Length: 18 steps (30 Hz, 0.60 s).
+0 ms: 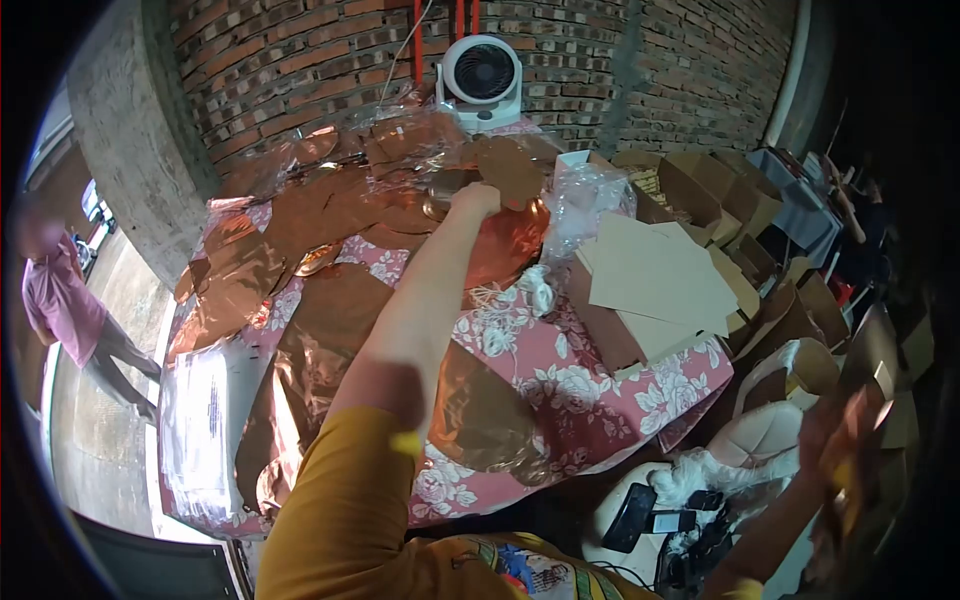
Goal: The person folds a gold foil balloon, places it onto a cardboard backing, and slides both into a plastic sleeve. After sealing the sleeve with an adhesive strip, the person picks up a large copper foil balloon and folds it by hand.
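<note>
My left hand [478,200] reaches to the back of the table, its fingers closed at the lower edge of a flat brown-gold piece [510,172]. Just below and to the right of it lies a shiny copper-coloured foil sheet [505,245]. More copper foil pieces [325,215] spread over the table to the left, some beside clear plastic. My right hand [850,440] is low at the far right, dim and blurred, near cardboard boxes; its fingers and anything in them cannot be made out.
A white fan [482,75] stands at the back by the brick wall. Cream card sheets [655,275] lie right of centre on the flowered tablecloth [570,400]. Open cardboard boxes [700,190] crowd the right. A phone [628,518] rests on a white seat. A person [75,300] stands at the left.
</note>
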Each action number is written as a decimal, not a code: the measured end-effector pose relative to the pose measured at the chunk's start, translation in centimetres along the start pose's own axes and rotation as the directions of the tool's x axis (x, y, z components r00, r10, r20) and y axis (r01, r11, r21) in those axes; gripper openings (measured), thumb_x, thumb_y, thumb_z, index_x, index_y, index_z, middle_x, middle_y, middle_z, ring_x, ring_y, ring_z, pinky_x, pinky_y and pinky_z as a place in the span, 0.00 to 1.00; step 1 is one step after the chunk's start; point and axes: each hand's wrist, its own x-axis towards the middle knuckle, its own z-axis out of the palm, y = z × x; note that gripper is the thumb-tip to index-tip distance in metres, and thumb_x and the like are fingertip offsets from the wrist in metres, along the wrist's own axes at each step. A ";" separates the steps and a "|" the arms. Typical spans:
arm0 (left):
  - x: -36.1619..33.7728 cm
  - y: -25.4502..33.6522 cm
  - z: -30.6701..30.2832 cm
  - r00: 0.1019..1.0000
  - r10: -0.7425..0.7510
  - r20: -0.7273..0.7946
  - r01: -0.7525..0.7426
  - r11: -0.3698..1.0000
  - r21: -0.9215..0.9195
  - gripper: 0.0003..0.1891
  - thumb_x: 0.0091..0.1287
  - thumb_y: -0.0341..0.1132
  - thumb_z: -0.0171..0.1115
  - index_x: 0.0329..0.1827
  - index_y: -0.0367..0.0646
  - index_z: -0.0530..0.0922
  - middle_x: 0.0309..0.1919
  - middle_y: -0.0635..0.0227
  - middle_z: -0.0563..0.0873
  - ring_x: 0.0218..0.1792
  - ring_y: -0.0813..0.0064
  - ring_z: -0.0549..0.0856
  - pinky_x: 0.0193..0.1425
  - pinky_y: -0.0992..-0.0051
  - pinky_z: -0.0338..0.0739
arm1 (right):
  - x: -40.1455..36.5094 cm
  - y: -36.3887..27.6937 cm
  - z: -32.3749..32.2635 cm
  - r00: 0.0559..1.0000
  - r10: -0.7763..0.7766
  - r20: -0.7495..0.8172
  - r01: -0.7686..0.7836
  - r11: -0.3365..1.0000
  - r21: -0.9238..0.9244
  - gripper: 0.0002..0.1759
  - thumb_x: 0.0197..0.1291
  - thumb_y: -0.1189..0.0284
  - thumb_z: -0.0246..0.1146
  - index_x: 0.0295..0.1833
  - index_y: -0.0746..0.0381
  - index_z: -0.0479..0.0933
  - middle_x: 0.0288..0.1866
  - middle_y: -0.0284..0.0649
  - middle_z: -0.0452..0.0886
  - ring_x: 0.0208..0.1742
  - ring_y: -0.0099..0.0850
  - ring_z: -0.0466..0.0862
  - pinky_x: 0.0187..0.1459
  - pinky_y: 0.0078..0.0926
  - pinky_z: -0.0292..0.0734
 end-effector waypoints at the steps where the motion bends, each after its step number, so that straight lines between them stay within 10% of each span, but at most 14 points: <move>1: 0.4 0.2 -0.3 0.999 -0.032 0.023 0.032 0.999 -0.001 0.24 0.64 0.41 0.55 0.62 0.46 0.81 0.62 0.52 0.82 0.63 0.54 0.82 0.66 0.57 0.76 | -1.2 0.1 -0.8 0.982 0.171 0.083 -0.180 0.977 0.113 0.21 0.69 0.59 0.61 0.58 0.62 0.74 0.44 0.31 0.81 0.29 0.19 0.76 0.24 0.19 0.70; 2: 1.6 0.1 -0.4 0.996 -0.043 0.082 0.042 0.999 0.010 0.24 0.65 0.43 0.53 0.63 0.45 0.81 0.63 0.52 0.82 0.64 0.54 0.81 0.67 0.57 0.75 | -2.1 0.2 -1.6 0.929 0.322 0.184 -0.357 0.911 0.206 0.21 0.65 0.56 0.66 0.47 0.64 0.77 0.29 0.30 0.81 0.15 0.18 0.71 0.18 0.17 0.67; 6: 5.1 -0.3 0.3 0.992 -0.036 0.118 0.032 0.999 0.029 0.33 0.67 0.57 0.52 0.70 0.49 0.76 0.68 0.52 0.77 0.67 0.52 0.78 0.70 0.56 0.72 | -3.9 1.2 -3.0 0.919 0.392 0.052 -0.395 0.908 0.136 0.20 0.66 0.57 0.66 0.48 0.63 0.77 0.30 0.31 0.81 0.17 0.18 0.72 0.18 0.17 0.67; 9: 6.3 -0.4 2.6 0.993 -0.103 -0.049 0.098 0.990 -0.097 0.56 0.56 0.84 0.39 0.83 0.60 0.51 0.77 0.55 0.65 0.75 0.53 0.69 0.77 0.53 0.61 | -4.5 2.7 -3.0 0.886 0.455 -0.086 -0.450 0.890 0.073 0.19 0.66 0.58 0.66 0.49 0.62 0.77 0.31 0.31 0.81 0.18 0.19 0.73 0.19 0.17 0.67; 18: 5.2 -0.5 2.1 0.999 -0.045 0.009 0.044 0.992 0.114 0.47 0.65 0.77 0.33 0.83 0.63 0.54 0.76 0.65 0.68 0.73 0.58 0.72 0.77 0.58 0.62 | -6.0 7.8 1.7 0.655 0.562 -0.505 -0.656 0.755 -0.010 0.17 0.66 0.60 0.67 0.52 0.60 0.77 0.33 0.33 0.80 0.23 0.21 0.77 0.20 0.16 0.69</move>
